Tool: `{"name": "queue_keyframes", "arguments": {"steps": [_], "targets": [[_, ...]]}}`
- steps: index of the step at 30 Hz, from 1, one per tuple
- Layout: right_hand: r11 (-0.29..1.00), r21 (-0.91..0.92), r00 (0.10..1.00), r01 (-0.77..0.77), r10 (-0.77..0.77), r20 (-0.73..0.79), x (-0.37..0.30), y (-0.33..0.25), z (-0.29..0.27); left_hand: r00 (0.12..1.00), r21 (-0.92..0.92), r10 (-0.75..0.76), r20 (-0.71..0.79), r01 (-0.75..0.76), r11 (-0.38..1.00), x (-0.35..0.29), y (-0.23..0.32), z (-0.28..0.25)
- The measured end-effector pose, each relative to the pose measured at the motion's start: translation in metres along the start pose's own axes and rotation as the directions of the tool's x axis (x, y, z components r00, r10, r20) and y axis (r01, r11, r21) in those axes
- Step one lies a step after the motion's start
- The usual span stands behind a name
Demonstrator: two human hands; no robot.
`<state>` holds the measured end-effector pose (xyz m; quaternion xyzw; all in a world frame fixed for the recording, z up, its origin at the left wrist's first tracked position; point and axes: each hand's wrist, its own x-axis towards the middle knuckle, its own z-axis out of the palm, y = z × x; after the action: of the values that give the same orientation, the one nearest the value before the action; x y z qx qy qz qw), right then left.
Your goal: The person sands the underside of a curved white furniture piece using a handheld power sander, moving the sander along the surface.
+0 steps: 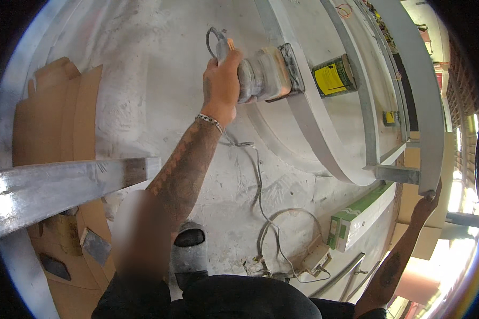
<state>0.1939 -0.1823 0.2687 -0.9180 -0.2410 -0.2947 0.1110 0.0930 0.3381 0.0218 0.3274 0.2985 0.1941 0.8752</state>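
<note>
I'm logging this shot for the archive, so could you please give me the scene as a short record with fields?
Left hand: the left hand grips a dusty electric sander, its pad against a curved grey metal frame.
Right hand: the right hand holds the end of the frame's outer bar.
Cable: a grey cord trails down across the floor.
Nearby: a yellow-labelled can, a green and white box, cardboard sheets.
Floor: dusty pale concrete.
</note>
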Motion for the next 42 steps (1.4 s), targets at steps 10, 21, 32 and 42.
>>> {"name": "queue_keyframes", "arguments": {"steps": [10,21,32,42], "targets": [[0.992,0.128,0.999,-0.005,0.011,-0.045,0.002,0.015,0.003,0.99,0.03,0.132,-0.055,-0.131,0.991,-0.049,-0.037,0.006],[0.991,0.131,0.999,0.038,-0.032,-0.044,0.003,0.007,0.006,0.975,-0.015,0.213,-0.059,-0.214,0.977,-0.063,-0.048,0.009],[0.998,0.054,1.0,0.028,-0.028,-0.015,0.0,0.003,-0.003,0.996,-0.106,0.09,-0.017,-0.091,0.99,0.006,0.005,0.002],[0.998,0.067,1.0,-0.021,0.022,-0.019,-0.002,0.01,-0.001,0.995,0.036,0.053,0.085,-0.056,0.998,0.033,0.036,0.007]]}}
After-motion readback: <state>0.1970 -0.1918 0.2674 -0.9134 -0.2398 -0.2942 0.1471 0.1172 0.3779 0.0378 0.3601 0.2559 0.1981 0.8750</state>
